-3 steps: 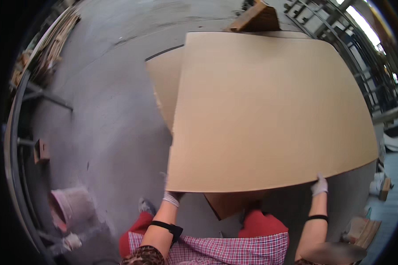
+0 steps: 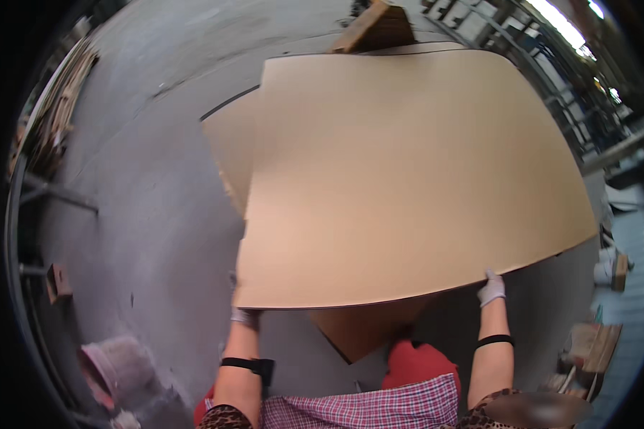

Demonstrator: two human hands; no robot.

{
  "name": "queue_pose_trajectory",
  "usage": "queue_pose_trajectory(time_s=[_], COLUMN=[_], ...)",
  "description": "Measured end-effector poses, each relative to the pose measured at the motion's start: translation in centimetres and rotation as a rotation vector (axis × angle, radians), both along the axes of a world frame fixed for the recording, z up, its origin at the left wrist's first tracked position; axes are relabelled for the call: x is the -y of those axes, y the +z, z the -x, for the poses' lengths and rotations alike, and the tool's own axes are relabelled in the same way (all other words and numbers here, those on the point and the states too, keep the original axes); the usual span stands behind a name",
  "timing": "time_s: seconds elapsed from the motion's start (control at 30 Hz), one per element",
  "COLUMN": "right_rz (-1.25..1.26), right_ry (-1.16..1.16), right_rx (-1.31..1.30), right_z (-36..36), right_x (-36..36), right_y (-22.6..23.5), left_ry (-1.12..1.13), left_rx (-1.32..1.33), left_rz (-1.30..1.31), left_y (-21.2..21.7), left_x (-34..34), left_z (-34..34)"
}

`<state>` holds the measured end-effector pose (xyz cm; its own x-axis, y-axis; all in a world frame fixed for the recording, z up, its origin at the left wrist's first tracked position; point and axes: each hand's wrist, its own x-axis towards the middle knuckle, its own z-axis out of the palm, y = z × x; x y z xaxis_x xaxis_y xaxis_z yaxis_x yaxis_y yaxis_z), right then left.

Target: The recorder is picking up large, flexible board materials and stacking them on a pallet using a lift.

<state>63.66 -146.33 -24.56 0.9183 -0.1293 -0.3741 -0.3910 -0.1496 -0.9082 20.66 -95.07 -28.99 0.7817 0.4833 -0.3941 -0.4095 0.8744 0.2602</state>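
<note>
The big, flat, tan sheet of what looks like cardboard [image 2: 408, 179] spreads in front of the person, its near edge held by both hands. The left hand [image 2: 245, 317], in a pale, thin glove, is at the near left corner; the right hand [image 2: 491, 289], gloved alike, grips farther right along the same edge, its thumb end showing at the top face.

For a sheet this broad, a wide grip seems right — hands well apart, both edges lifted evenly so the panel does not bow or twist. Firm pinching close to the edge, with the fingers flat underneath, would likely spare the corner from creasing. A second tan panel with a dark edge [image 2: 225, 136] juts out at the far left below, so the two are best handled without letting them drag on each other.

Most of the fingers are hidden by the sheet, so how far they curl under it cannot be told. A brown, pointed board section [image 2: 368, 332] shows beneath the near edge; whether it belongs to the second panel is unclear — the sheet covers any join.
</note>
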Motion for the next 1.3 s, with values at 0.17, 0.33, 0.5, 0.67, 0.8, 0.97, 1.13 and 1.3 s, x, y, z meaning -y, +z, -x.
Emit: queue_pose_trajectory(time_s=[0.17, 0.33, 0.5, 0.67, 0.8, 0.97, 1.13, 1.3], right_rz=[-0.167, -0.213, -0.259, -0.130, -0.022, -0.197, -0.297, -0.440], right_ry=[-0.225, -0.309, -0.149, -0.080, -0.095, -0.173, -0.098, -0.001], right_rx=[-0.160, -0.167, -0.091, 0.080, 0.066, -0.067, -0.361, -0.486], right_z=[6.1, 7.6, 3.9, -2.3, -4.2, 2.9, 15.5, 18.3], right_x=[-3.5, 1.3, -1.9, -2.9, -2.6, -5.2, -6.6, -7.2], right_y=[2.0, -1.6, -2.0, -1.3, 1.5, -5.7, -10.2, -8.5], left_ry=[-0.485, -0.792, -0.939, -1.057, -0.696, -0.637, -0.606, -0.539], left_rx=[-0.560, -0.563, -0.742, -0.755, -0.884, -1.102, -0.970, -1.229], left_rz=[-0.405, -0.607, -0.234, -0.328, -0.128, -0.226, -0.376, -0.351], left_y=[8.8, 14.3, 19.5, 14.6, 17.8, 15.1, 29.6, 35.4], left_x=[-7.2, -0.8, 7.7, 10.9, 13.5, 10.0, 11.7, 13.4], left_z=[-0.4, 5.2, 9.7, 12.3, 4.8, 5.0, 8.7, 9.6])
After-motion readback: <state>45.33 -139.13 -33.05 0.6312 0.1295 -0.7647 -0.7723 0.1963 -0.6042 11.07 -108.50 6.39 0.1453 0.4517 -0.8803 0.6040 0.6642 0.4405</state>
